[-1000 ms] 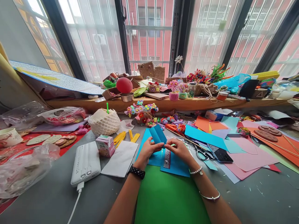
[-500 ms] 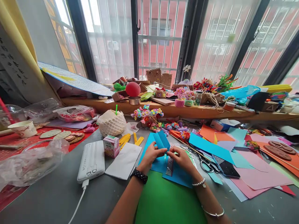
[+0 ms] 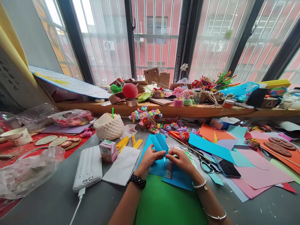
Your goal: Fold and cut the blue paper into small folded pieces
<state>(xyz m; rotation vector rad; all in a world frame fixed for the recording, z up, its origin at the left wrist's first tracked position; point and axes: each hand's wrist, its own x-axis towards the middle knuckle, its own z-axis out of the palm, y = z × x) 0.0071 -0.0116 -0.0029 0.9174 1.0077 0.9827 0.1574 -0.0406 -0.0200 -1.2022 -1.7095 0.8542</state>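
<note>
My left hand [image 3: 151, 157] grips a folded piece of blue paper [image 3: 160, 143], its thumb lying along the lower edge and a crease running across the piece. At the paper's lower right corner, the fingertips of my right hand [image 3: 179, 158] are pinched together on the edge. Beneath both hands lie flat blue sheets [image 3: 180, 181] with a clear ruler [image 3: 168, 171] on top. A green mat [image 3: 168, 200] spreads below them, nearest to me. A black band circles my left wrist, and bracelets sit on my right.
Left of the hands are a white napkin [image 3: 124, 165], a drink carton [image 3: 108, 151], a power bank [image 3: 88, 167] with a cable, and a net-wrapped coconut [image 3: 109, 126]. To the right lie scissors [image 3: 208, 165], a phone [image 3: 226, 165] and pink sheets [image 3: 264, 175]. Wire flowers [image 3: 146, 117] stand behind.
The view has shifted slightly, so the surroundings appear a little further left. Both hands keep their hold on the folded blue paper, with hardly any movement.
</note>
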